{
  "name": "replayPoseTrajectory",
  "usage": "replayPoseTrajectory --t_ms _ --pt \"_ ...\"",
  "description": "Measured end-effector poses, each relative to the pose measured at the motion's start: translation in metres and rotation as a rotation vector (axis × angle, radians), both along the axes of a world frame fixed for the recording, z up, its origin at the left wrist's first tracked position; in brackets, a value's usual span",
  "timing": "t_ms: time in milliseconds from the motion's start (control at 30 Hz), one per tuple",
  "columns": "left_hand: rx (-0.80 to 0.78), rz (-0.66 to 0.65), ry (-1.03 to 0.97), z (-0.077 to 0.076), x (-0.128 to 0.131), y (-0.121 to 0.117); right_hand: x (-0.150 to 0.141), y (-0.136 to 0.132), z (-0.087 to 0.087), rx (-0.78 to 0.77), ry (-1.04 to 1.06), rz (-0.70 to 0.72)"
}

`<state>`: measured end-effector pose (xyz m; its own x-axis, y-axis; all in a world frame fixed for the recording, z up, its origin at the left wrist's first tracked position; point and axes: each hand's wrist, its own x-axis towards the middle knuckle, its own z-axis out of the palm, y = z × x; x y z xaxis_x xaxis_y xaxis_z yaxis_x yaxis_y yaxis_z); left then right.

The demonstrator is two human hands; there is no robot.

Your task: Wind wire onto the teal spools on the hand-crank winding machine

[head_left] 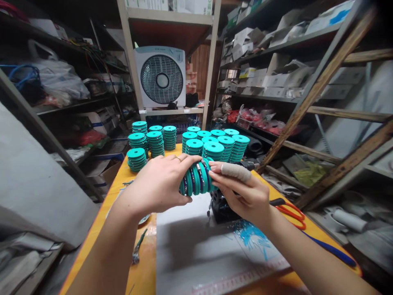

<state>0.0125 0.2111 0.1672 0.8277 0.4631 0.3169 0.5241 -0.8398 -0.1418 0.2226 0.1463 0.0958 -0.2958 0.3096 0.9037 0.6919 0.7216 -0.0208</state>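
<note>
A stack of teal spools (196,179), wound with dark line, is held sideways above the white board (181,237). My left hand (162,180) wraps around the stack's left part, thumb below and fingers over the top. At the right end, my right hand (242,186) pinches the last disc between thumb and fingers; one finger is wrapped in beige tape (236,172). Behind the hands stand more stacks of the same teal spools, one group at the left (155,143) and one at the right (225,147). A black device (221,207) is partly hidden beneath my right hand.
The board lies on an orange-yellow table (84,250). Blue clippings (251,237), orange-handled scissors (294,215) and a blue-handled tool (333,250) lie at the right. A small green-handled tool (139,246) lies left. Shelves, a box fan (161,78) and a wooden ladder (331,78) surround the table.
</note>
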Motion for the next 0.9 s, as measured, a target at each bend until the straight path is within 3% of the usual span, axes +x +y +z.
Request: replayPoseTrajectory --t_ms 133,233,367,433,533,633,767,900 --pt "0.018 -0.012 -0.005 0.0 0.0 0.0 0.002 -0.003 -0.001 0.031 -0.143 -0.056" --pt "0.03 0.0 0.006 0.001 0.0 -0.002 0.003 -0.015 -0.001 -0.02 -0.304 -0.262" --pt "0.042 0.038 -0.007 -0.001 0.0 -0.005 0.01 -0.044 -0.007 -0.134 -0.2 -0.41" --pt "0.07 0.047 -0.04 -0.003 0.0 -0.007 0.015 -0.06 -0.016 -0.279 -0.097 -0.412" --pt "0.108 0.059 -0.06 -0.007 0.0 -0.01 0.02 -0.078 -0.038 -0.634 -0.098 -0.412" --pt "0.109 0.057 -0.058 -0.008 -0.001 -0.009 0.023 -0.085 -0.065 -0.829 -0.102 -0.518" --pt "0.13 0.023 -0.077 -0.01 -0.003 -0.008 0.025 -0.081 -0.089 -0.904 -0.015 -0.579" --pt "0.154 0.017 -0.1 -0.012 -0.004 -0.009 0.022 -0.081 -0.094 -0.861 -0.003 -0.57"
